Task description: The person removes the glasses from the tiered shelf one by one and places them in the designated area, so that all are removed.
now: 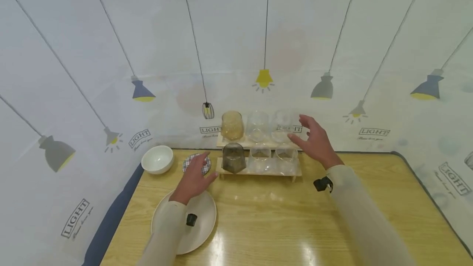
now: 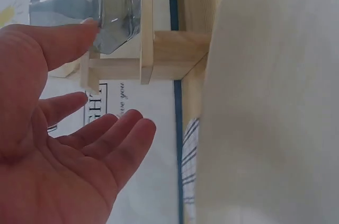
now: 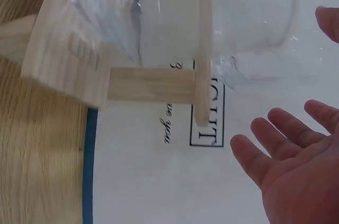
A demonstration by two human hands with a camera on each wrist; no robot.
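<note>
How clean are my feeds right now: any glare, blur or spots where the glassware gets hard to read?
Head view: glare streaks on the tabletop, and the clear upper-tier glasses fade into the pale wall; left wrist: a pale, featureless surface fills the right side; right wrist: highlights on the clear glass, wooden rack slightly soft at left.

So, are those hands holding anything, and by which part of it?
Nothing is held. The left hand and right hand are both open, near the glasses on the wooden rack.

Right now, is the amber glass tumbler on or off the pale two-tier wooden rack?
On. In the head view, the tumbler rests on the rack's upper shelf, left end.
</note>
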